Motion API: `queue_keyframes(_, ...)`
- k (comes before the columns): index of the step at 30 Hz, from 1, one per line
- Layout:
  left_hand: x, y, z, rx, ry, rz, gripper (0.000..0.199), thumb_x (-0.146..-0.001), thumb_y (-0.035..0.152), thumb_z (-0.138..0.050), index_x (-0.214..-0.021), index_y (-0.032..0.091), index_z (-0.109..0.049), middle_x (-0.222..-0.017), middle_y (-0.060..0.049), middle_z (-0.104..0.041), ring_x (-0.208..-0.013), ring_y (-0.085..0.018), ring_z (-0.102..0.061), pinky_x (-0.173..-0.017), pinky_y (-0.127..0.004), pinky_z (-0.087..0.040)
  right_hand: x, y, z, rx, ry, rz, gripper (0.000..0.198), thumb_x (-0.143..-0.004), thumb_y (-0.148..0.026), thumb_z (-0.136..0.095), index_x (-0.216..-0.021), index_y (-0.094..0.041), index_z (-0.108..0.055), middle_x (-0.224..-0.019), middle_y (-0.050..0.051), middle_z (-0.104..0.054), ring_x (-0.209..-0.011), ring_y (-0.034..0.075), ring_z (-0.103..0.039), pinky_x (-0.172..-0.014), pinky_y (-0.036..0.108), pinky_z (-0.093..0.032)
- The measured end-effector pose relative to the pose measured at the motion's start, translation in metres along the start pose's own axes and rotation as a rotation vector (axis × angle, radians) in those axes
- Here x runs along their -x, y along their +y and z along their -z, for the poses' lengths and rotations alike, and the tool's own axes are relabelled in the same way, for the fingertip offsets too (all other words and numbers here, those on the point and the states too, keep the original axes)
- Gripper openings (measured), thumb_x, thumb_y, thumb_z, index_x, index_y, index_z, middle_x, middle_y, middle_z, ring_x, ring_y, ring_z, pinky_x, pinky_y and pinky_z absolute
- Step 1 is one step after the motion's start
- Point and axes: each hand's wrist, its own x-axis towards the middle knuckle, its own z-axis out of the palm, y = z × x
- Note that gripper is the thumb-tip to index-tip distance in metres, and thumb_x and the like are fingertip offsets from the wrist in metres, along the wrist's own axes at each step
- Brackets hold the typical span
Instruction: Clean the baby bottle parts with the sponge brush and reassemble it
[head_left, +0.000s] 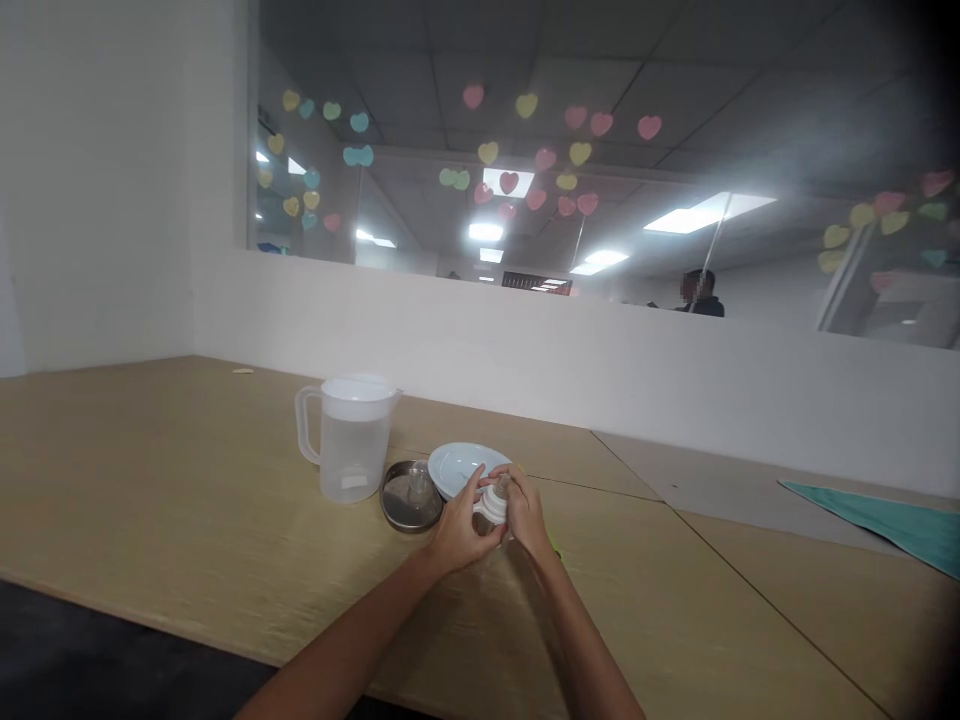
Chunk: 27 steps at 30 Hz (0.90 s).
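Observation:
Both hands meet around a baby bottle (493,504) with a white screw collar and a clear, teat-like top. My left hand (461,528) is closed on its left side, with fingers curled about the collar. My right hand (527,512) wraps its right side, its fingertips near the top. Most of the bottle's lower body is hidden. Just beyond the hands lies a pale blue-white plate (457,460). To their left, a round metal dish (401,508) holds a small clear cup-like piece (421,484).
A translucent lidded pitcher (351,450) with some liquid stands left of the dish. Something yellow-green (556,547) shows behind my right wrist. A teal cloth (885,520) lies far right on the wooden table (187,490). Behind the glass (420,60) is a person (705,300).

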Motion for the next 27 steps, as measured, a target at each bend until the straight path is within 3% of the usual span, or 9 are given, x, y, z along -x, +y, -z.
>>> queue_keyframes(3, 0.000, -0.001, -0.001, -0.006, -0.002, 0.005, 0.088, -0.069, 0.023, -0.067, -0.143, 0.018, -0.019, -0.131, -0.013, -0.053, -0.109, -0.025, -0.059, -0.095, -0.041, -0.046, -0.006, -0.001, 0.004, -0.174, -0.129, -0.135, 0.019, -0.078, -0.028, -0.038, -0.080, -0.022, -0.056, -0.069, 0.001, -0.062, -0.065, 0.019, -0.058, -0.062, 0.030, -0.046)
queue_keyframes(7, 0.001, -0.002, -0.002, -0.037, 0.010, -0.034, 0.085, -0.069, 0.023, -0.067, -0.141, 0.020, -0.021, -0.130, -0.012, -0.052, -0.112, -0.025, -0.056, -0.097, -0.041, -0.044, -0.010, -0.002, 0.007, -0.271, -0.113, -0.197, 0.011, -0.070, -0.025, -0.041, -0.078, -0.023, -0.049, -0.072, -0.002, -0.056, -0.067, 0.016, -0.054, -0.063, 0.027, -0.044)
queue_keyframes(14, -0.001, -0.003, -0.004, -0.083, 0.030, -0.064, 0.083, -0.069, 0.022, -0.066, -0.139, 0.021, -0.023, -0.125, -0.011, -0.048, -0.110, -0.024, -0.053, -0.095, -0.041, -0.046, -0.013, -0.005, 0.004, -0.394, -0.242, -0.289, 0.012, -0.067, -0.025, -0.041, -0.075, -0.023, -0.050, -0.067, -0.002, -0.056, -0.060, 0.014, -0.051, -0.057, 0.025, -0.040)
queue_keyframes(17, -0.001, -0.002, -0.004, -0.076, 0.023, -0.066, 0.080, -0.069, 0.021, -0.066, -0.137, 0.022, -0.025, -0.122, -0.010, -0.048, -0.111, -0.024, -0.051, -0.095, -0.041, -0.045, -0.006, -0.002, 0.002, -0.389, -0.139, -0.306, 0.012, -0.067, -0.027, -0.042, -0.074, -0.022, -0.051, -0.066, -0.001, -0.058, -0.061, 0.016, -0.054, -0.059, 0.027, -0.043)
queue_keyframes(20, 0.000, 0.001, -0.005, -0.072, 0.045, -0.075, 0.073, -0.067, 0.017, -0.065, -0.132, 0.021, -0.031, -0.118, -0.009, -0.046, -0.111, -0.025, -0.050, -0.094, -0.041, -0.045, 0.010, 0.002, 0.003, -0.281, 0.137, -0.275, 0.009, -0.068, -0.029, -0.047, -0.072, -0.022, -0.052, -0.066, 0.000, -0.059, -0.065, 0.018, -0.057, -0.064, 0.029, -0.046)
queue_keyframes(23, 0.001, 0.003, -0.006, -0.071, 0.075, -0.082, 0.066, -0.065, 0.014, -0.064, -0.125, 0.020, -0.036, -0.114, -0.009, -0.046, -0.107, -0.024, -0.050, -0.093, -0.040, -0.045, 0.026, 0.004, 0.004, -0.080, 0.313, -0.153, 0.007, -0.069, -0.026, -0.049, -0.072, -0.021, -0.053, -0.069, 0.001, -0.061, -0.067, 0.018, -0.058, -0.066, 0.030, -0.047)
queue_keyframes(27, 0.001, 0.006, -0.007, -0.043, 0.054, -0.083, 0.056, -0.067, 0.015, -0.063, -0.119, 0.018, -0.042, -0.111, -0.009, -0.051, -0.106, -0.024, -0.053, -0.092, -0.039, -0.045, 0.038, 0.001, 0.005, 0.097, 0.360, 0.074, 0.007, -0.074, -0.022, -0.047, -0.072, -0.022, -0.053, -0.068, 0.002, -0.059, -0.066, 0.018, -0.057, -0.063, 0.030, -0.046)
